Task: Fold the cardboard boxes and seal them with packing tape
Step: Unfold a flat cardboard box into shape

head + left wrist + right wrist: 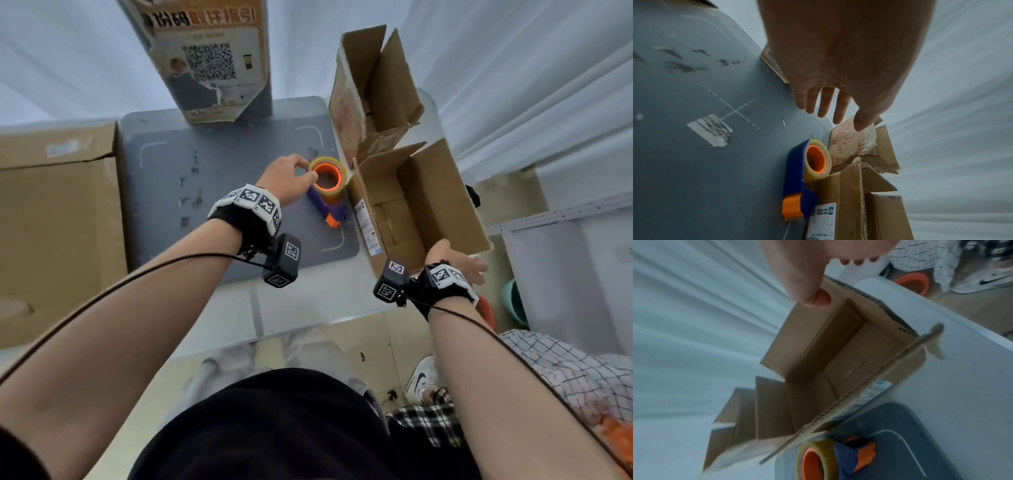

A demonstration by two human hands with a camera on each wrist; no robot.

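Tape dispenser [327, 192], blue and orange with a clear roll: lies on the grey mat [219, 178], just beside an open cardboard box [421, 202]. Left hand [287, 178]: fingers extended and relaxed above the roll, gripping nothing. Right hand [455, 260]: fingers loosely spread at the box's near flap, thumb over its edge.

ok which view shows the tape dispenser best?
Left wrist: the tape dispenser lies whole and sharp on the grey mat. Head view has it small, the left hand partly over the roll. Right wrist shows it blurred and cropped.

R hand [457, 263] fingertips hidden behind box [421, 205], maybe touching.
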